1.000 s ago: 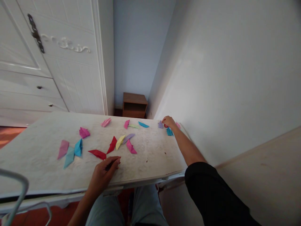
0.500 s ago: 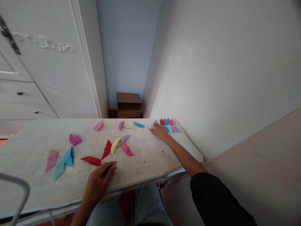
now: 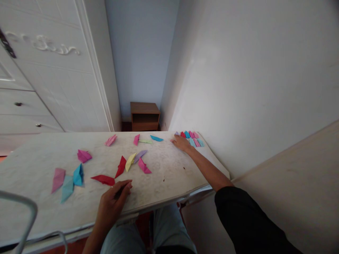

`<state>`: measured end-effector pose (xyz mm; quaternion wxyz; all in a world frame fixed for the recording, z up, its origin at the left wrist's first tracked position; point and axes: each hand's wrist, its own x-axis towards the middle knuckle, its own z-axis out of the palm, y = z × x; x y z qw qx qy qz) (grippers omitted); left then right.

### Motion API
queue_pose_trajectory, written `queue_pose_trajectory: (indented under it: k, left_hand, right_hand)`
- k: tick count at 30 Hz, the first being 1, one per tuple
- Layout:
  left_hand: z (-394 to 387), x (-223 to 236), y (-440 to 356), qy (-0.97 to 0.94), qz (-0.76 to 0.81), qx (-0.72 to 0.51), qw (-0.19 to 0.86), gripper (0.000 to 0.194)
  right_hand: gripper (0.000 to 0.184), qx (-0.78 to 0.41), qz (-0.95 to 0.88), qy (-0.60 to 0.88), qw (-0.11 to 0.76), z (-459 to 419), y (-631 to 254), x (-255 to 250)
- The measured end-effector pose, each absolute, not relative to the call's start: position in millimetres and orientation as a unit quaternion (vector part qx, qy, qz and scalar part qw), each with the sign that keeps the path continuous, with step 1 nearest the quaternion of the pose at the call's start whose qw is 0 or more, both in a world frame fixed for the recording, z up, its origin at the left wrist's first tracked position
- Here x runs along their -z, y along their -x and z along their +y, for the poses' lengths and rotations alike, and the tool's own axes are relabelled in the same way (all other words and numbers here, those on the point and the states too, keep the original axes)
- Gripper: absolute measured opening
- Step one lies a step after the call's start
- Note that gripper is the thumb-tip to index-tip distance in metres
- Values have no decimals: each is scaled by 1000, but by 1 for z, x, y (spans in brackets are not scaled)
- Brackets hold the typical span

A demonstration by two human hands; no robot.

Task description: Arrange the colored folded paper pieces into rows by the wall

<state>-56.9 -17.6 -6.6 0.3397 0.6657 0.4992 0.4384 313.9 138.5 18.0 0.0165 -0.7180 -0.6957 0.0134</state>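
Observation:
My left hand (image 3: 114,198) rests near the table's front edge, fingers and thumb curled together, with nothing visible in them. Just beyond its knuckles lies a red folded paper piece (image 3: 103,180). My right hand (image 3: 182,143) reaches to the far right with fingers stretched out flat. Its fingertips are at a purple folded paper piece (image 3: 177,133), which they partly hide; whether they press on it I cannot tell. Beside this hand, small folded papers (image 3: 191,134) in red, blue and pink stand in two tidy rows.
Loose folded papers lie about the white table (image 3: 169,190): a yellow piece (image 3: 130,162), a magenta piece (image 3: 143,165) and a blue piece (image 3: 156,138) among them. A pale metal tube (image 3: 33,211) curves at the lower left. A wall (image 3: 238,88) borders the right side.
My right hand has shifted slightly away from me, along the paper rows. My left hand stays in place, and the view has tilted a little.

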Motion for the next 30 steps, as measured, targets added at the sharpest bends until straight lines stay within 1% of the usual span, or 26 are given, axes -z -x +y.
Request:
queue_pose_trajectory:
  k: [6,15,16,18,21,22,23,26,30]
  left_hand:
    - [-18,8,57,-665,498,-440,341,37]
    - [-20,8,55,-665,492,-443,346,33]
    - [-21,8,55,-664,493,-443,347,32]
    - [-21,6,54,-661,495,-443,348,32]
    - [-23,2,52,-659,502,-438,348,31]
    - [-24,1,52,-659,504,-436,349,30]
    - [-24,0,51,-657,506,-435,350,29]
    - [-26,-3,49,-643,510,-440,364,26]
    - [-26,-6,52,-589,491,-472,434,27]
  right_hand:
    - [42,-10,-694,720,19,134,-313,-24]
    - [43,-8,-717,695,55,88,-290,-35]
    - [42,-15,-724,686,72,81,-286,-33]
    - [40,-44,-736,661,141,64,-275,-28]
    - [32,-138,-739,599,276,36,-253,-18]
    - [30,-177,-737,577,306,27,-245,-14]
    - [29,-211,-736,555,325,18,-236,-10]
    - [29,-297,-727,517,340,-6,-217,-2]
    - [33,-316,-709,516,362,-19,-210,7]
